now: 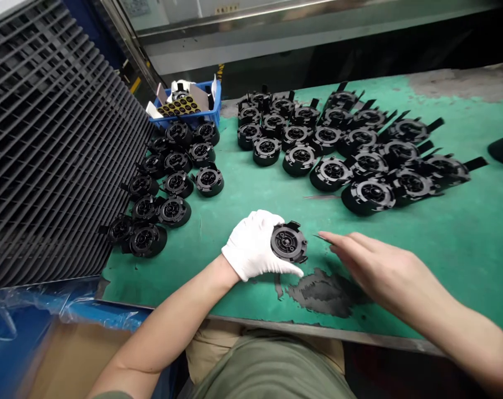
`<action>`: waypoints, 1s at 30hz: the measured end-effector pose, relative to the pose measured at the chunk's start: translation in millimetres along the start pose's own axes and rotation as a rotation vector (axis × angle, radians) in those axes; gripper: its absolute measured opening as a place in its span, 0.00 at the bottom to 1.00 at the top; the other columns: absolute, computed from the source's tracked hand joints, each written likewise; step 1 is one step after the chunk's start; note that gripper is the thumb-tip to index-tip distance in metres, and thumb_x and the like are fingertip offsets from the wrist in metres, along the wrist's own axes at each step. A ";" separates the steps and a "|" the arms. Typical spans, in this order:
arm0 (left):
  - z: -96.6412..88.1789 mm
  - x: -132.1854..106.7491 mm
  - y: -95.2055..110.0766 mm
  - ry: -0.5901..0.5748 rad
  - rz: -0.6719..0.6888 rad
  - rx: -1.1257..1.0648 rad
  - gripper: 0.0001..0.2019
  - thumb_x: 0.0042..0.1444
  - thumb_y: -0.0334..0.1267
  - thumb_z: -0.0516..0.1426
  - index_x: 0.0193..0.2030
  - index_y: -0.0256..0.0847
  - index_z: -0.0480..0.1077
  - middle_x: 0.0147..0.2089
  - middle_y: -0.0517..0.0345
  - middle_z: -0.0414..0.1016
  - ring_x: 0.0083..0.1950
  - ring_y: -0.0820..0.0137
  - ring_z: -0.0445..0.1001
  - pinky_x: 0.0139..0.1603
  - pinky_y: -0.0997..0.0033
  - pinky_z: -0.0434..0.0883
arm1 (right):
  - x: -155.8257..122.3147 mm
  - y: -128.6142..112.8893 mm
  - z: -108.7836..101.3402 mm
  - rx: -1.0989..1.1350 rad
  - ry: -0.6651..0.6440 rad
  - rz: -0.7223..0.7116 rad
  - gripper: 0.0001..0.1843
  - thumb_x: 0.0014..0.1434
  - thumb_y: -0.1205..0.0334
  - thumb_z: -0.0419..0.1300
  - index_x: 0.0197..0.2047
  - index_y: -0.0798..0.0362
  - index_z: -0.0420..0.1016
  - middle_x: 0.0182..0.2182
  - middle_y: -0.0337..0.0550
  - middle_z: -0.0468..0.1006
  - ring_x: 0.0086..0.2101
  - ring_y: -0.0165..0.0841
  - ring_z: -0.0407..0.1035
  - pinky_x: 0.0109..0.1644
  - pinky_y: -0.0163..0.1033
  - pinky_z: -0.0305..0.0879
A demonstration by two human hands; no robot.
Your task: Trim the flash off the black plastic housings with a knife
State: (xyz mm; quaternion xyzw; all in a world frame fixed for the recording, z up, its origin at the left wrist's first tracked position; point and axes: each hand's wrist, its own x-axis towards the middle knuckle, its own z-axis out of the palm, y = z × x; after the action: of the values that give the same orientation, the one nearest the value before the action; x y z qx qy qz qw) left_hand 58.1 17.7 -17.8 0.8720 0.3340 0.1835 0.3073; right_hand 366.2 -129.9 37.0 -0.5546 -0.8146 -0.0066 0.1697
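Observation:
My left hand (pixel 257 247), in a white glove, is closed around a round black plastic part (pixel 288 243). The part's ribbed face, with a hub at its middle, is turned up toward me, and a small tab juts from its rim. My bare right hand (pixel 370 260) pinches a thin dark pointed tool (pixel 323 239) whose kind I cannot make out. The tool's tip points at the part from the right, a short gap away from it. Most of the tool is hidden by my fingers.
Similar black parts stand in a cluster (pixel 176 183) at left and a larger group (pixel 330 138) at right on the green mat (pixel 251 183). A blue bin (pixel 210 113) with gold round stickers (pixel 179 106) sits behind. Stacked black trays (pixel 47 138) rise at left.

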 end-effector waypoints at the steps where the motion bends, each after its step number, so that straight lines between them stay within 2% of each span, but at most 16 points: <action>1: -0.2 -1.1 0.4 -0.013 0.033 0.003 0.68 0.38 0.87 0.86 0.77 0.44 0.79 0.70 0.35 0.87 0.71 0.30 0.90 0.79 0.23 0.88 | -4.2 -8.3 2.4 -0.018 0.005 0.000 0.22 0.88 0.65 0.59 0.77 0.50 0.83 0.43 0.44 0.89 0.34 0.35 0.81 0.35 0.41 0.70; 3: -1.0 -1.8 0.4 -0.023 0.103 -0.011 0.75 0.40 0.87 0.86 0.85 0.43 0.75 0.79 0.28 0.85 0.80 0.25 0.86 0.86 0.18 0.82 | -9.0 -23.9 7.1 -0.053 0.028 -0.016 0.20 0.90 0.64 0.58 0.77 0.52 0.82 0.42 0.43 0.86 0.34 0.35 0.79 0.36 0.41 0.70; 5: -1.5 -0.8 -0.3 -0.035 0.166 -0.057 0.77 0.44 0.85 0.86 0.91 0.42 0.70 0.86 0.24 0.80 0.88 0.23 0.80 0.92 0.18 0.77 | -9.6 -35.2 9.9 -0.083 0.054 -0.041 0.18 0.92 0.63 0.58 0.76 0.55 0.81 0.41 0.42 0.83 0.34 0.35 0.78 0.38 0.41 0.71; 8: -1.3 2.2 -0.7 -0.093 0.202 -0.148 0.68 0.57 0.79 0.84 0.93 0.44 0.69 0.88 0.27 0.82 0.89 0.28 0.82 0.93 0.22 0.78 | -7.5 -43.4 9.3 -0.116 0.063 -0.052 0.17 0.91 0.65 0.57 0.74 0.55 0.81 0.39 0.41 0.81 0.33 0.36 0.75 0.37 0.42 0.68; 10: -0.8 3.8 0.2 -0.129 0.181 -0.186 0.64 0.61 0.77 0.83 0.92 0.45 0.70 0.86 0.31 0.85 0.87 0.30 0.84 0.93 0.24 0.80 | -5.6 -45.5 7.4 -0.130 0.053 -0.049 0.17 0.91 0.65 0.58 0.74 0.53 0.83 0.38 0.39 0.80 0.33 0.36 0.73 0.37 0.43 0.67; 14: 1.0 4.7 3.5 -0.128 0.154 -0.210 0.64 0.59 0.75 0.85 0.91 0.43 0.72 0.87 0.30 0.84 0.89 0.30 0.83 0.95 0.25 0.79 | -0.3 -47.0 3.6 -0.169 0.043 -0.089 0.16 0.88 0.71 0.57 0.69 0.56 0.83 0.36 0.38 0.76 0.33 0.36 0.72 0.37 0.44 0.65; 19: 3.4 4.4 4.9 -0.114 0.141 -0.203 0.62 0.57 0.71 0.87 0.90 0.47 0.73 0.86 0.34 0.85 0.88 0.30 0.84 0.94 0.24 0.79 | 4.3 -43.8 -2.3 -0.218 -0.046 -0.147 0.22 0.77 0.81 0.56 0.61 0.53 0.85 0.35 0.40 0.76 0.35 0.39 0.71 0.43 0.46 0.67; 23: 4.9 5.0 4.2 -0.107 0.146 -0.218 0.61 0.57 0.70 0.87 0.89 0.47 0.74 0.86 0.35 0.85 0.88 0.31 0.84 0.94 0.24 0.79 | 5.6 -40.2 -4.8 -0.275 -0.128 -0.161 0.23 0.74 0.81 0.59 0.63 0.54 0.86 0.36 0.43 0.79 0.37 0.42 0.72 0.45 0.48 0.68; 30: 2.8 5.4 7.8 -0.100 0.140 -0.217 0.58 0.60 0.64 0.87 0.89 0.45 0.73 0.86 0.35 0.85 0.88 0.33 0.84 0.95 0.26 0.79 | 14.2 -39.9 -6.0 -0.339 -0.147 -0.178 0.20 0.75 0.80 0.60 0.60 0.55 0.88 0.35 0.44 0.78 0.36 0.43 0.69 0.44 0.50 0.65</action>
State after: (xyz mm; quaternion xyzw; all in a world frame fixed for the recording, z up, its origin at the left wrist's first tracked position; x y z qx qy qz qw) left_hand 67.0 15.6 -14.1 0.8630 0.2347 0.1956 0.4024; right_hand 327.0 -133.7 53.8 -0.5002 -0.8577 -0.1181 0.0129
